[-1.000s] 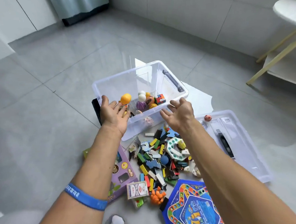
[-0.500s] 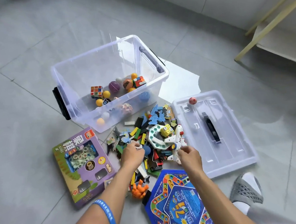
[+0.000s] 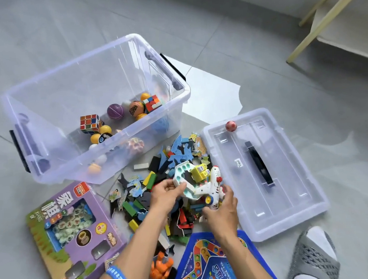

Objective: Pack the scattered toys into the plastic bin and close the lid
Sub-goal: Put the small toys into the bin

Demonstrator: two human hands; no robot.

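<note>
A clear plastic bin [image 3: 48,86] stands on the floor with balls and two puzzle cubes [image 3: 89,123] inside. Its lid [image 3: 288,198] lies flat to the right, with a small red ball [image 3: 230,125] on it. Between them lies a heap of blocks and puzzle pieces [image 3: 159,174]. My left hand [image 3: 166,192] grips a white-and-teal round toy [image 3: 181,173] that carries a yellow piece [image 3: 198,173]. My right hand [image 3: 222,210] holds a white toy airplane [image 3: 212,186] just above the heap.
A purple chess-set box [image 3: 72,230] lies at the lower left and a blue board game [image 3: 213,263] at the bottom centre. An orange toy [image 3: 161,266] sits between them. My grey slipper [image 3: 312,254] is at the lower right; wooden furniture legs [image 3: 321,19] at the upper right.
Both hands drew back from the bin's rim down to the toy heap. The left closed on the round toy and the right on the airplane, lifting them slightly.
</note>
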